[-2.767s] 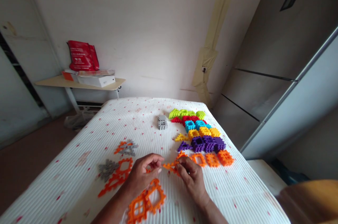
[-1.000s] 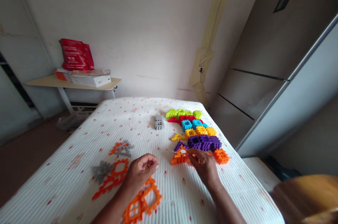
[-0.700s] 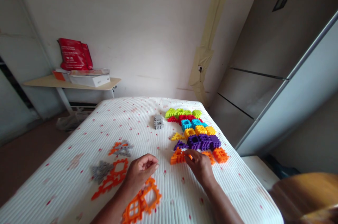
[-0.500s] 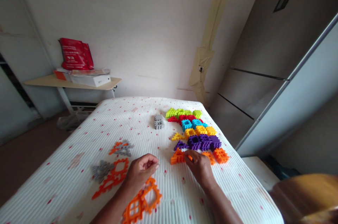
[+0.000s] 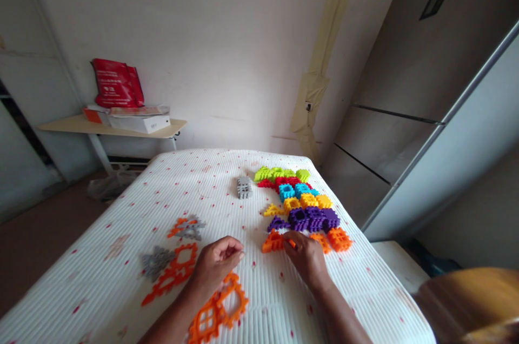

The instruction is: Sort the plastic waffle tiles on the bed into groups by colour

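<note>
My right hand (image 5: 305, 257) is at the near row of orange plastic building blocks, its fingers closed on an orange block (image 5: 292, 243) that they mostly hide. Beside its fingertips stands an orange triangular stack (image 5: 271, 243); farther right in that row are orange window blocks (image 5: 339, 239). My left hand (image 5: 219, 260) hovers over the cloth with fingers curled and nothing visible in them. Below its forearm lie loose orange pieces, a window piece (image 5: 206, 323) and an open frame (image 5: 243, 301). Left of it are another orange piece (image 5: 187, 260) and grey pieces (image 5: 157, 260).
Purple (image 5: 314, 218), yellow (image 5: 308, 200), blue (image 5: 286, 191), red (image 5: 281, 182) and green blocks (image 5: 278, 172) form rows behind the orange ones. A grey stack (image 5: 244, 187) stands apart on the white cloth (image 5: 219, 171). A refrigerator (image 5: 389, 90) is at the right.
</note>
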Action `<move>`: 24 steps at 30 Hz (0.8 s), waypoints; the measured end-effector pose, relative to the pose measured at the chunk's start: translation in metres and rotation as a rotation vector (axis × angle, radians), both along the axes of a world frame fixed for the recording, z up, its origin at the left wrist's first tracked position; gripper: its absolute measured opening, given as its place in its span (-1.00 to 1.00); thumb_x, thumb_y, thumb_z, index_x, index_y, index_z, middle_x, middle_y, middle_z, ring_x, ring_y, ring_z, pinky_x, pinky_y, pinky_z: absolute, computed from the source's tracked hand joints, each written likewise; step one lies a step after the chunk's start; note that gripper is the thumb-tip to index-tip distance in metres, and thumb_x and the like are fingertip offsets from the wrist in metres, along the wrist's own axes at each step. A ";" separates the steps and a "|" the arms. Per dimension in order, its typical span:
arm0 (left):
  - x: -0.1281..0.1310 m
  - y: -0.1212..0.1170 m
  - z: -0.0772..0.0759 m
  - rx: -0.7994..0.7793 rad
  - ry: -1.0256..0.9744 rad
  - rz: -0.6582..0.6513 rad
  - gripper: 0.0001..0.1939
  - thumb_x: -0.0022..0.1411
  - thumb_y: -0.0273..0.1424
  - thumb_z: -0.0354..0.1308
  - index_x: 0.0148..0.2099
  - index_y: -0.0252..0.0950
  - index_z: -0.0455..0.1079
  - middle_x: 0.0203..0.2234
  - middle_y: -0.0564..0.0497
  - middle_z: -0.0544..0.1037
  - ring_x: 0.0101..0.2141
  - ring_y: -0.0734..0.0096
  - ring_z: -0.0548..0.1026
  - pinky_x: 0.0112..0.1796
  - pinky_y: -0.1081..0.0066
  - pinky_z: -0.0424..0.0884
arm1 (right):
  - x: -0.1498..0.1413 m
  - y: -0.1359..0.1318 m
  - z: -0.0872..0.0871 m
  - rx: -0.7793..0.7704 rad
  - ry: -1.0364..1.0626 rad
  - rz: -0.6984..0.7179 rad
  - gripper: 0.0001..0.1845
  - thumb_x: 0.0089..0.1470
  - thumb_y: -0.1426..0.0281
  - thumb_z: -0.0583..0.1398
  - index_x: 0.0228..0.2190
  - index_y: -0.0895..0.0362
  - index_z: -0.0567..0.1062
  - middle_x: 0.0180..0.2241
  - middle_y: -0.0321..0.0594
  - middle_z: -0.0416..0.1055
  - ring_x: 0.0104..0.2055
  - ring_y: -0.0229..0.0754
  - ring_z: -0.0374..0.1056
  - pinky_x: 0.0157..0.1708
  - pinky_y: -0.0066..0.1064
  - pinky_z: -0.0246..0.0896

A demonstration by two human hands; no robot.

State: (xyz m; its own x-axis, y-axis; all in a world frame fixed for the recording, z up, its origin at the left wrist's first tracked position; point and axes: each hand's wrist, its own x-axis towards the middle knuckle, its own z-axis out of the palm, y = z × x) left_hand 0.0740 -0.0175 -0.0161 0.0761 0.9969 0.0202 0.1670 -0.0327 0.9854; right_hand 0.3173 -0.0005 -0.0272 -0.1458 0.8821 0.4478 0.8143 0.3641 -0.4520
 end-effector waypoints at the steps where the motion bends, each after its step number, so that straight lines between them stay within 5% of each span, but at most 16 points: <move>1: 0.000 0.000 0.000 0.001 0.000 -0.002 -0.81 -0.07 -0.28 0.18 -0.44 -0.31 0.41 -0.64 0.12 0.35 -0.55 0.50 0.28 -0.48 0.49 0.20 | 0.000 0.000 -0.001 -0.002 -0.007 -0.002 -0.76 0.06 0.44 0.06 -0.42 0.11 0.54 -0.49 -0.26 0.51 -0.51 -0.28 0.40 -0.48 -0.57 0.09; 16: -0.001 0.001 0.001 0.103 0.118 0.031 -0.82 -0.03 -0.28 0.11 -0.43 -0.30 0.42 -0.63 0.08 0.44 -0.56 0.46 0.38 -0.50 0.50 0.29 | 0.000 -0.003 -0.003 0.106 -0.061 0.014 -0.80 0.08 0.43 0.06 -0.42 0.10 0.50 -0.44 -0.23 0.51 -0.47 -0.24 0.43 -0.47 -0.53 0.23; 20: -0.036 0.016 0.002 0.253 0.420 0.187 -0.79 0.06 -0.30 0.01 -0.38 -0.24 0.46 -0.47 0.02 0.55 -0.41 0.39 0.49 -0.33 0.45 0.39 | 0.001 -0.007 0.000 0.292 0.002 0.070 -0.82 0.15 0.41 0.07 -0.29 0.13 0.47 -0.24 -0.10 0.51 -0.26 -0.19 0.46 -0.30 -0.47 0.34; 24: -0.095 0.036 0.001 0.181 0.639 0.433 -0.68 0.10 -0.41 -0.09 -0.21 -0.25 0.46 -0.19 -0.10 0.55 -0.16 0.26 0.47 -0.10 0.31 0.34 | -0.001 -0.009 0.002 0.385 0.009 0.124 -0.83 0.18 0.46 0.05 -0.30 0.13 0.45 -0.27 -0.11 0.50 -0.23 -0.20 0.46 -0.26 -0.45 0.37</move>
State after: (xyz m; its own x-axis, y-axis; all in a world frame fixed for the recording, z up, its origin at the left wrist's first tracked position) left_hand -0.0206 0.0185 -0.0151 -0.2664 0.9257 0.2687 0.7331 0.0137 0.6800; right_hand 0.3159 -0.0093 -0.0255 -0.2350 0.6258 0.7437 0.7503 0.6032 -0.2705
